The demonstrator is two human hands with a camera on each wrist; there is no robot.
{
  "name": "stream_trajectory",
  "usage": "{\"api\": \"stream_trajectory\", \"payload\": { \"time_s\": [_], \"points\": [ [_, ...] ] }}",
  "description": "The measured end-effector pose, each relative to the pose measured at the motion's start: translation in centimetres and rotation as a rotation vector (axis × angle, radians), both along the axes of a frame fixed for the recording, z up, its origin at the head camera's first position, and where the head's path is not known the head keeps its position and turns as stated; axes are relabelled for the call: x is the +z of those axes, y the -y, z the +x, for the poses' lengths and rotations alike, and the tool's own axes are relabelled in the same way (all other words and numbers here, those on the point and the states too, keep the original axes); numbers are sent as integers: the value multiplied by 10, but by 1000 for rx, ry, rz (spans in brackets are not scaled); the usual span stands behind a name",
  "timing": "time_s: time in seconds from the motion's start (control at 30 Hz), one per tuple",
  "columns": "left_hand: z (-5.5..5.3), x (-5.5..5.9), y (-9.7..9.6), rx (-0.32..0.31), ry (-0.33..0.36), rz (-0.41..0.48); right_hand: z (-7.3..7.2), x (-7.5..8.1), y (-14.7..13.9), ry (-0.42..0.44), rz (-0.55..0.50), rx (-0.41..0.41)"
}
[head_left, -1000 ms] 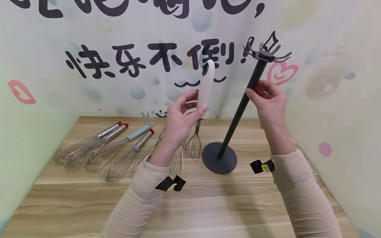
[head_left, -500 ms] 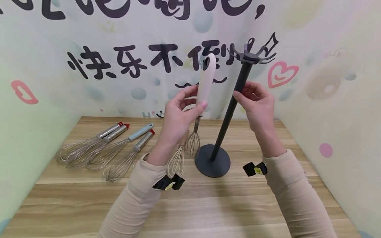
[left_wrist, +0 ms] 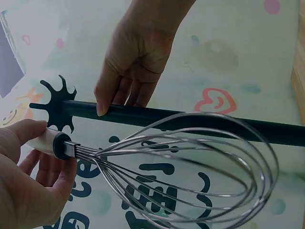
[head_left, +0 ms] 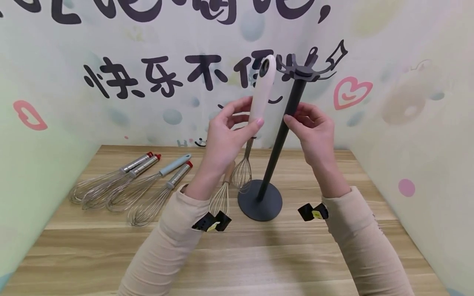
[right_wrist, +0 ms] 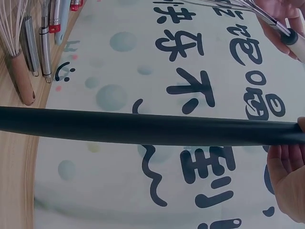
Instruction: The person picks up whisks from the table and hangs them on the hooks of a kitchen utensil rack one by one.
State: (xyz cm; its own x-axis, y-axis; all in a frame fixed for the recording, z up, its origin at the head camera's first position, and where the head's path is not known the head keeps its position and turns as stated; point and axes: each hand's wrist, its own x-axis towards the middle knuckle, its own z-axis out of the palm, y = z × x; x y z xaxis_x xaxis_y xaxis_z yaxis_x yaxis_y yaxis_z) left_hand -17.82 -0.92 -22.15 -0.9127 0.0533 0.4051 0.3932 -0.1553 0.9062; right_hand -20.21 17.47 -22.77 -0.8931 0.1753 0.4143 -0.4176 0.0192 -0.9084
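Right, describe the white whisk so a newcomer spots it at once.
Find the black stand in the right hand. Just left of it, the left hand holds the whisk. Its handle is white; the whisks on the table have metal, blue or wooden ones.

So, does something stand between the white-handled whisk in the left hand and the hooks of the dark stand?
Nothing visible does: the white-handled whisk has its top end beside the hooks. The right hand grips the pole below them, seemingly out of the way.
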Motion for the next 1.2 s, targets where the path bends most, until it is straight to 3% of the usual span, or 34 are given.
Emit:
{"api": "stream_trajectory", "payload": {
  "time_s": [0.2,0.5,1.2],
  "points": [
    [-3,0,-4,-11,7,24,0,-1,-3,-7,-7,3],
    [-7,3,-2,25,-22,-38,-2,-1,-5,-3,21,1],
    [-16,2,-2,-14,11,-49,-4,-1,-6,44,11,45]
  ]
}}
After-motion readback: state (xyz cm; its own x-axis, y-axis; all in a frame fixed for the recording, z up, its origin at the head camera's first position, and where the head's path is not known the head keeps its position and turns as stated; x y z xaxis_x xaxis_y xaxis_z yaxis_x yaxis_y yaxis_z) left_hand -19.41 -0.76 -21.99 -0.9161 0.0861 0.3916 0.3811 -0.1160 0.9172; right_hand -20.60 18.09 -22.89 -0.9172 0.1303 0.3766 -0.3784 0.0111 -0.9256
